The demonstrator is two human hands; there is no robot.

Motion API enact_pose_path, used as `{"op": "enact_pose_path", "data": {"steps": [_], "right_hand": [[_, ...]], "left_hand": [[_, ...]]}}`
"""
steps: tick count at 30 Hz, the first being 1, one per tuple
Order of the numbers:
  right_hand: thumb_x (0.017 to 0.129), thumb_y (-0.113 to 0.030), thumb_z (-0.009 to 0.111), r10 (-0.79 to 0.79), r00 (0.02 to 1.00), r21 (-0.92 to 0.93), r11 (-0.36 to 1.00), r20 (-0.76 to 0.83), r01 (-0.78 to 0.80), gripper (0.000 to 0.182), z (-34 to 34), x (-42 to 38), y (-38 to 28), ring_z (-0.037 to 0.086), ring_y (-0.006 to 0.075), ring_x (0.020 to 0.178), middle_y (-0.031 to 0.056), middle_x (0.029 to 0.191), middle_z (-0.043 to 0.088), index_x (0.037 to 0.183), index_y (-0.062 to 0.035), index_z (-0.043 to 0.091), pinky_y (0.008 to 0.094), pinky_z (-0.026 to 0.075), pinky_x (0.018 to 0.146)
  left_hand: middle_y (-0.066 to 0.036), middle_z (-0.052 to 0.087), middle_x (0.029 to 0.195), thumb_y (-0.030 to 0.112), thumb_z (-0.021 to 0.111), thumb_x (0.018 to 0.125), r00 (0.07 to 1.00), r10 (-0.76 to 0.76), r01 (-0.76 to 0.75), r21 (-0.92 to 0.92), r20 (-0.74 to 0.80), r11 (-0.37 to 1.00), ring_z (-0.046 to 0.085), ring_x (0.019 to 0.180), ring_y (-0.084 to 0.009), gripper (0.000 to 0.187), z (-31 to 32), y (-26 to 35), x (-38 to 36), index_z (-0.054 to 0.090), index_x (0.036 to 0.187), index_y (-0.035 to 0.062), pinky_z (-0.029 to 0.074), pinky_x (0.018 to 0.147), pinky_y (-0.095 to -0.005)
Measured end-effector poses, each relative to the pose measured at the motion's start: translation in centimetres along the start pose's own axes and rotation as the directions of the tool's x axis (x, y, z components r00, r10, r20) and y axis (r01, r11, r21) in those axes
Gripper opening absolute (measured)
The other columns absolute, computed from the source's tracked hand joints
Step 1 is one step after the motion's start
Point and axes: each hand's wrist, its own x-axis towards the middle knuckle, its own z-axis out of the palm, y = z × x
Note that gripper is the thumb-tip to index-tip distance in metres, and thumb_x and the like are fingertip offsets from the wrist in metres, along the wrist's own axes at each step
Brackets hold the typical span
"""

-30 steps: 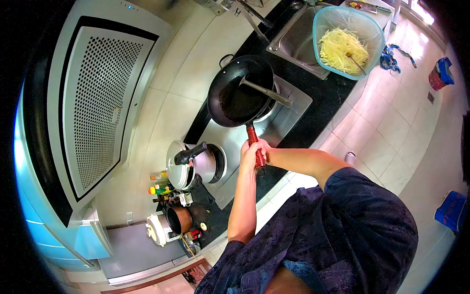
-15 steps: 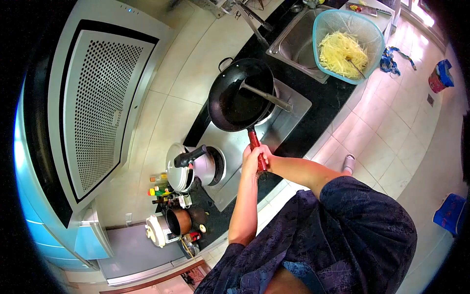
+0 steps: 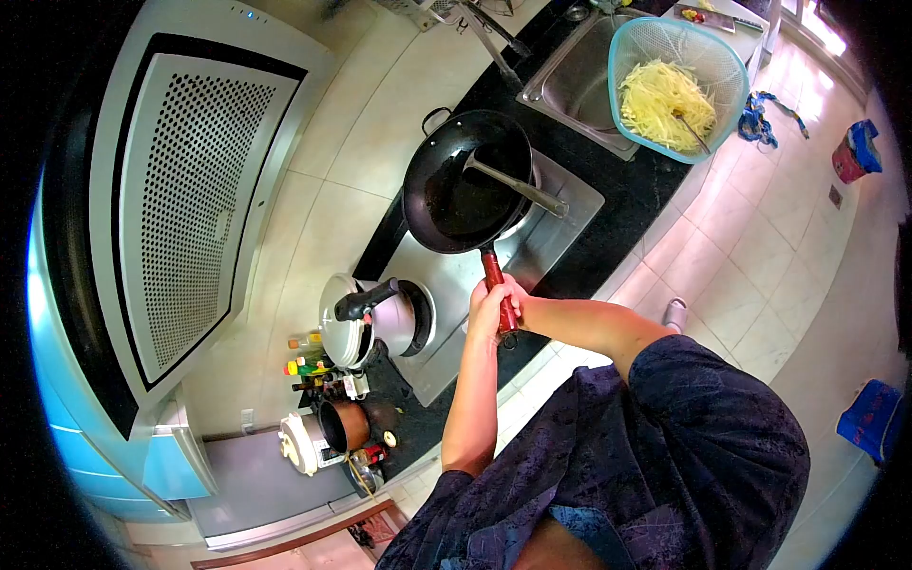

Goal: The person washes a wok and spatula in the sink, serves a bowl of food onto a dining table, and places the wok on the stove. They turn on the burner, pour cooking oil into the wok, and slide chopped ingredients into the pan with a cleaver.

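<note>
A black wok sits over the right burner of the steel stove, with dark liquid-looking shine inside. A metal spatula lies in it, its handle resting across the rim. Below the rim, my left hand is closed on the wok's red handle from the left side. My right hand closes round the same handle from the right, touching my left hand. The handle's end sticks out beneath both hands.
At the left burner stands a pressure cooker. Bottles, a brown pot and a rice cooker are farther left. A blue basket of pale shreds overlaps the sink. The range hood is at the left.
</note>
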Motion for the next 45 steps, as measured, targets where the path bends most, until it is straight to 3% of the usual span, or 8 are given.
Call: {"op": "enact_pose_path", "data": {"steps": [4,6,7,9,12,27,35,45], "right_hand": [[0.088,-0.024,0.044,-0.003,1.000,-0.138,0.990,0.013,0.005,0.015,0.2,-0.1,-0.5,0.047,0.0183,0.057,0.0036,0.068,0.049,0.087,-0.0150,0.056,0.0311,0.039,0.049],[0.087,-0.023,0.046,-0.062,0.997,-0.558,0.826,0.051,0.080,0.014,0.4,-0.4,-0.8,0.049,0.0188,0.062,0.0041,0.071,0.050,0.088,-0.0145,0.057,0.0317,0.041,0.052],[0.086,-0.023,0.047,-0.112,0.990,-0.794,0.593,0.085,0.135,0.014,0.6,-0.6,-1.1,0.050,0.0190,0.064,0.0043,0.073,0.051,0.089,-0.0142,0.057,0.0320,0.041,0.054],[0.086,-0.022,0.049,-0.076,0.933,-0.804,-0.535,0.351,0.259,0.013,0.7,-1.6,-2.0,0.052,0.0195,0.069,0.0048,0.076,0.052,0.090,-0.0137,0.058,0.0327,0.043,0.057],[0.084,-0.020,0.051,0.080,0.894,-0.314,-0.919,0.441,0.237,0.014,0.5,-4.1,-3.0,0.054,0.0203,0.076,0.0056,0.081,0.054,0.092,-0.0129,0.060,0.0337,0.045,0.062],[0.082,-0.009,0.054,0.011,0.942,-0.422,-0.892,0.337,0.161,0.018,-3.6,-26.7,-14.1,0.060,0.0315,0.095,0.0175,0.100,0.058,0.096,-0.0026,0.064,0.0438,0.053,0.076],[0.082,-0.006,0.055,-0.075,0.985,-0.505,-0.863,0.154,0.013,0.022,-5.7,-34.9,-21.7,0.064,0.0338,0.096,0.0184,0.103,0.061,0.101,-0.0035,0.065,0.0438,0.054,0.077],[0.082,-0.006,0.056,-0.215,0.977,-0.540,-0.823,0.005,-0.178,0.021,-9.4,-40.4,-28.6,0.066,0.0338,0.097,0.0197,0.105,0.065,0.100,-0.0026,0.065,0.0428,0.056,0.076]], "left_hand": [[-0.006,0.058,0.066,0.014,0.061,0.082,1.000,-0.002,0.002,-0.002,-0.007,1.000,0.055,0.052,-0.0151,0.027,0.5,0.3,-0.3,0.052,0.103,0.0012,0.047,0.048,-0.0265],[-0.005,0.058,0.067,0.014,0.061,0.082,0.999,-0.014,0.015,0.015,-0.033,1.000,0.055,0.053,-0.0150,0.027,0.8,0.7,-0.7,0.052,0.105,0.0009,0.047,0.049,-0.0271],[-0.005,0.058,0.069,0.014,0.061,0.083,0.999,-0.014,0.014,-0.001,-0.042,1.000,0.056,0.053,-0.0149,0.027,0.8,0.7,-0.6,0.052,0.105,0.0007,0.047,0.049,-0.0274],[-0.005,0.058,0.071,0.014,0.061,0.084,0.998,-0.016,0.014,-0.036,-0.065,0.999,0.056,0.055,-0.0146,0.027,1.0,0.7,-0.7,0.051,0.105,0.0003,0.048,0.049,-0.0280],[-0.006,0.058,0.076,0.015,0.059,0.087,0.998,-0.009,0.005,-0.073,-0.061,0.997,0.057,0.058,-0.0150,0.030,0.9,0.5,-0.5,0.049,0.110,-0.0012,0.048,0.050,-0.0289],[-0.017,0.064,0.088,0.023,0.054,0.092,0.972,-0.100,0.107,0.022,-0.211,0.994,0.068,0.072,-0.0288,0.030,3.7,1.3,-1.4,0.047,0.107,-0.0022,0.057,0.056,-0.0369],[-0.014,0.066,0.087,0.041,0.048,0.097,0.932,-0.038,0.127,0.225,-0.361,0.966,0.068,0.068,-0.0242,0.043,4.6,1.8,-3.8,0.056,0.111,0.0001,0.055,0.052,-0.0343],[-0.009,0.062,0.079,0.028,0.046,0.095,0.767,0.039,0.224,0.325,-0.641,0.919,0.063,0.055,-0.0187,0.030,3.8,-2.6,-9.4,0.059,0.101,0.0018,0.052,0.044,-0.0305]]}}
